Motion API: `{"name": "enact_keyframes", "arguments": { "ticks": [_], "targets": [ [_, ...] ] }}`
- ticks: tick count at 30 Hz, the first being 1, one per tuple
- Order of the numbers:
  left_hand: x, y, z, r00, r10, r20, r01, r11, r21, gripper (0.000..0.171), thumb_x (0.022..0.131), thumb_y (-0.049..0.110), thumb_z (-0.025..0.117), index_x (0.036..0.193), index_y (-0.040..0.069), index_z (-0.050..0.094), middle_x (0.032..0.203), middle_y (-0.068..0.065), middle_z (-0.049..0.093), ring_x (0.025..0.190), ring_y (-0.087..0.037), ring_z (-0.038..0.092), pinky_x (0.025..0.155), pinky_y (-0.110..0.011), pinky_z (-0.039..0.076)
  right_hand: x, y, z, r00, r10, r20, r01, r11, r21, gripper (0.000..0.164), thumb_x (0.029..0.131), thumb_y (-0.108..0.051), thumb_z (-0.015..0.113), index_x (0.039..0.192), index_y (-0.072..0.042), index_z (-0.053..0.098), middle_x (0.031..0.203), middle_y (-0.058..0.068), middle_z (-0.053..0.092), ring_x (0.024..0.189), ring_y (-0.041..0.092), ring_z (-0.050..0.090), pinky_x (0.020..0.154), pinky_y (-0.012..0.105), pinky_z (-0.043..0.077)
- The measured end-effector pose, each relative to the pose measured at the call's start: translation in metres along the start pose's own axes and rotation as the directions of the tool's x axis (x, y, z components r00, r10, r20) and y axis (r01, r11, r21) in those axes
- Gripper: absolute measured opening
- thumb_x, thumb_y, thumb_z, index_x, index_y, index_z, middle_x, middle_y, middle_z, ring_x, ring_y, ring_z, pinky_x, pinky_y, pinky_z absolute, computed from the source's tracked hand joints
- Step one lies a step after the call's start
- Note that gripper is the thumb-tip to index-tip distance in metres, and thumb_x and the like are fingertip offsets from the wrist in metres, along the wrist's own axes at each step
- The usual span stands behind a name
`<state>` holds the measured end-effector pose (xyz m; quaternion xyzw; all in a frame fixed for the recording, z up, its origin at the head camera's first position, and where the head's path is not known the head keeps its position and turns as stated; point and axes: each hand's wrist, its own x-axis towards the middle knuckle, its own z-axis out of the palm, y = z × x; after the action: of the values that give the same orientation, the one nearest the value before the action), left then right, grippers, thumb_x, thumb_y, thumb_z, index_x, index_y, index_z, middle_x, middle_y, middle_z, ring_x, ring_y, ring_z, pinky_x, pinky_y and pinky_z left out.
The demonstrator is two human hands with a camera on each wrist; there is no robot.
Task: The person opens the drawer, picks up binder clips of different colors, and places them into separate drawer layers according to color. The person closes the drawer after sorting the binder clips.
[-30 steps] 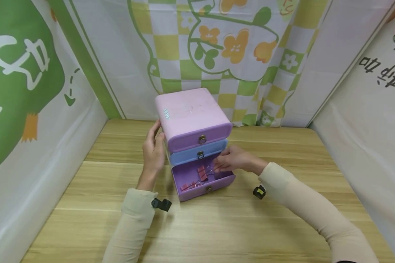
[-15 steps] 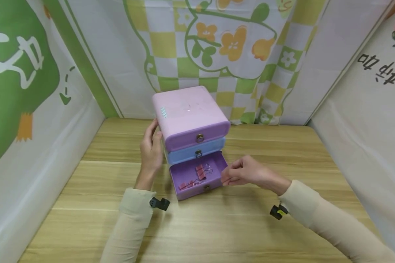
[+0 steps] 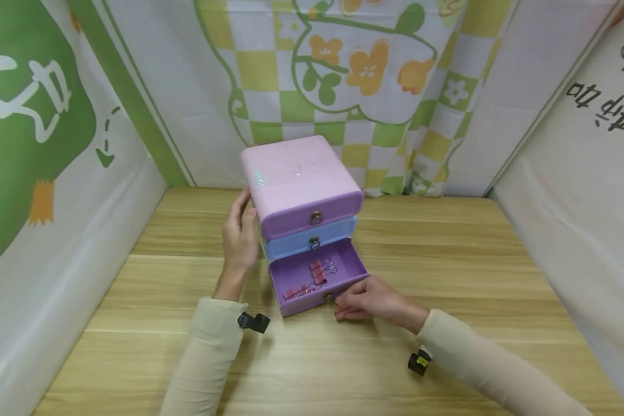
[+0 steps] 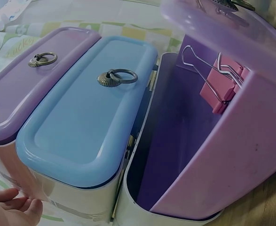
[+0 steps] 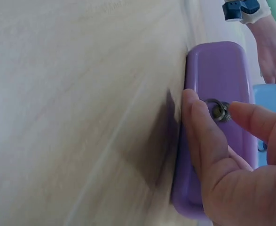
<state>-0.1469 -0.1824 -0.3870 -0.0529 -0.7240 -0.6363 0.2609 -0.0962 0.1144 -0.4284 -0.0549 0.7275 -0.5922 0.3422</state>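
A small chest of drawers has a pink top, with lilac, blue and purple fronts stacked downward. Its bottom drawer is pulled out. Inside lie a pink binder clip with wire handles and more small pink clips by the front wall. My left hand rests against the chest's left side. My right hand is at the bottom drawer's front; in the right wrist view its extended fingers and thumb lie on either side of the ring pull, thumb tip right beside it.
The chest stands on a wooden table before a checked, flower-printed curtain. Printed white side panels flank the table. The blue middle drawer and the lilac top drawer are closed, each with a ring pull.
My right hand has come out of the bottom drawer, swung to its right side, then moved left to its front. The clips lie still, and my left hand stays on the chest.
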Motion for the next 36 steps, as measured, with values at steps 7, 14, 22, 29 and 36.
{"name": "enact_keyframes", "arguments": {
  "ticks": [7, 14, 22, 29, 36],
  "targets": [
    [-0.001, 0.001, 0.001, 1.0, -0.002, 0.001, 0.002, 1.0, -0.004, 0.049, 0.11, 0.02, 0.044, 0.158, 0.009, 0.048, 0.163, -0.009, 0.05, 0.155, -0.025, 0.042, 0.131, -0.046, 0.034, 0.009, 0.006, 0.009, 1.0, 0.0, 0.015, 0.0, 0.999, 0.041, 0.03, 0.1, -0.007, 0.068, 0.118, 0.017, 0.072, 0.11, 0.027, 0.078, 0.096, 0.025, 0.081, 0.093, 0.036, 0.065],
    [0.0, 0.0, 0.001, 1.0, 0.008, 0.004, -0.008, 1.0, -0.01, 0.049, 0.11, 0.02, 0.044, 0.158, 0.009, 0.047, 0.163, -0.009, 0.05, 0.155, -0.024, 0.042, 0.131, -0.044, 0.035, 0.016, 0.011, 0.014, 0.999, 0.034, 0.017, -0.035, 0.997, 0.066, 0.028, 0.1, -0.009, 0.069, 0.114, 0.014, 0.074, 0.106, 0.023, 0.08, 0.091, 0.02, 0.081, 0.089, 0.033, 0.066],
    [0.0, 0.0, 0.002, 1.0, 0.004, 0.003, -0.004, 1.0, -0.018, 0.05, 0.11, 0.019, 0.043, 0.158, 0.007, 0.047, 0.164, -0.011, 0.049, 0.155, -0.027, 0.042, 0.131, -0.045, 0.036, 0.016, 0.012, 0.016, 0.999, 0.03, 0.031, -0.032, 0.998, 0.061, 0.029, 0.099, -0.011, 0.071, 0.113, 0.014, 0.074, 0.103, 0.021, 0.081, 0.089, 0.02, 0.081, 0.089, 0.034, 0.066],
    [0.0, -0.001, 0.001, 1.0, -0.002, 0.005, 0.002, 1.0, -0.018, 0.05, 0.11, 0.02, 0.043, 0.158, 0.007, 0.046, 0.164, -0.012, 0.048, 0.155, -0.029, 0.041, 0.131, -0.051, 0.035, 0.016, 0.012, 0.015, 0.993, 0.065, 0.103, -0.071, 0.996, 0.052, 0.027, 0.101, -0.021, 0.071, 0.107, 0.005, 0.077, 0.096, 0.014, 0.082, 0.085, 0.017, 0.08, 0.085, 0.032, 0.067],
    [0.0, 0.002, -0.001, 1.0, -0.001, 0.005, 0.001, 1.0, -0.018, 0.05, 0.11, 0.017, 0.044, 0.158, 0.005, 0.046, 0.164, -0.014, 0.048, 0.155, -0.029, 0.041, 0.131, -0.049, 0.035, 0.021, 0.015, 0.023, 0.994, 0.049, 0.097, -0.069, 0.974, 0.215, 0.036, 0.104, -0.018, 0.066, 0.123, 0.011, 0.071, 0.103, 0.014, 0.082, 0.088, 0.015, 0.081, 0.087, 0.028, 0.066]
  ]
}}
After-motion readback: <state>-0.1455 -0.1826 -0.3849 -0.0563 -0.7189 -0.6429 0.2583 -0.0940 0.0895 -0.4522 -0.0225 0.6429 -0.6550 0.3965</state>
